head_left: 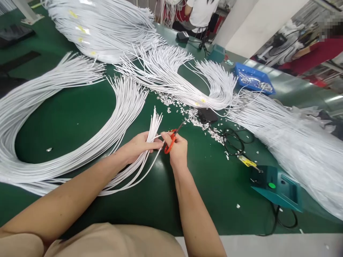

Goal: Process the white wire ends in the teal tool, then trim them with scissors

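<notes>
At a green worktable (80, 117), the left hand (139, 144) grips a fanned bunch of white cables (154, 125), ends pointing to one o'clock so each tip is within easy reach. The right hand (177, 150) grasps orange-handled scissors (173, 137) at a single cable end. White offcuts (193, 116) lie scattered at one o'clock; a teal box (278, 187) sits at four o'clock of the hands.

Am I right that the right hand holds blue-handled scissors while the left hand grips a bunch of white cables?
Not quite: in the head view the scissors in the right hand have orange-red handles, not blue. The left hand does grip a bunch of white cables.
</notes>
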Demonstrator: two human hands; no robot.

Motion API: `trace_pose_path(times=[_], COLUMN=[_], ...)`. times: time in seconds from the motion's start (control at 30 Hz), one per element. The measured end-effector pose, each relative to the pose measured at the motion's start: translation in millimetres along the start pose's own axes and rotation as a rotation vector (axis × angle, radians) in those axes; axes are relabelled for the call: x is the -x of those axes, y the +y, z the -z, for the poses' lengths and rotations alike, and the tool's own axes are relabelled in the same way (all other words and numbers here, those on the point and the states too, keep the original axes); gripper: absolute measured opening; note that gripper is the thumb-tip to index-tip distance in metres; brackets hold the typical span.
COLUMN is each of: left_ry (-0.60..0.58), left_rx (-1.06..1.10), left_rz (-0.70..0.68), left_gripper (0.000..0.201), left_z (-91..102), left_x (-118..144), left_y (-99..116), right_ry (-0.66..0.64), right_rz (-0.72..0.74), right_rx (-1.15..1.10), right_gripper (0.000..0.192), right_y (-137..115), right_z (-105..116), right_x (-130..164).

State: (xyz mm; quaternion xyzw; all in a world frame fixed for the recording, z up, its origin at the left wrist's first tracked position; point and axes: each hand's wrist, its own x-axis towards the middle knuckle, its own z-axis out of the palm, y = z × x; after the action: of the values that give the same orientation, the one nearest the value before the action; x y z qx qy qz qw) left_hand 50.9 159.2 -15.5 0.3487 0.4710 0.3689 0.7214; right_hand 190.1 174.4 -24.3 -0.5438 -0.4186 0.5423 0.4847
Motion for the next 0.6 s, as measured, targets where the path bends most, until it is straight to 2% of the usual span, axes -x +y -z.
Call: trace_pose_path(times=[0.07,0.13,0.23,0.33,0.5,0.6], left_ry=[-0.022,-0.024,0.059,0.105,0.058,0.064], left_rx=[0.007,0.003,-0.092,-0.173,-0.018,-0.03], left_rz=[-0.008,-0.019,-0.064,-0.101,-0.078,-0.098], left_gripper=[0.026,0.028,0.029,0.028,0.027,0.027], left_z=[0.3,2.5,6.8,8.5,7.5,8.8], left_x=[0.5,2.1,4.6,5.7,4.3,3.3], left_y=[0.5,-0.6,-5.0,-9.6,-12.3,-12.5], right_ry=[-0.058,-0.061,-0.004,-0.002,-0.105,-0.108], right_rz=[-0.004,-0.008,0.001,-0.002,-0.119,-0.151], right_rx=[-0.002,-0.002,0.001,0.029,-0.022,-0.026], right_gripper=[0.021,0.021,0.021,0.021,0.03,0.036], right_y=[0.1,0.4,0.7,0.1,-0.1,1.5], right_z=[-2.6,-4.4,-5.2,-4.6,-5.2,-4.8], right_x=[2.4,4.0,5.2,6.1,7.0,5.7])
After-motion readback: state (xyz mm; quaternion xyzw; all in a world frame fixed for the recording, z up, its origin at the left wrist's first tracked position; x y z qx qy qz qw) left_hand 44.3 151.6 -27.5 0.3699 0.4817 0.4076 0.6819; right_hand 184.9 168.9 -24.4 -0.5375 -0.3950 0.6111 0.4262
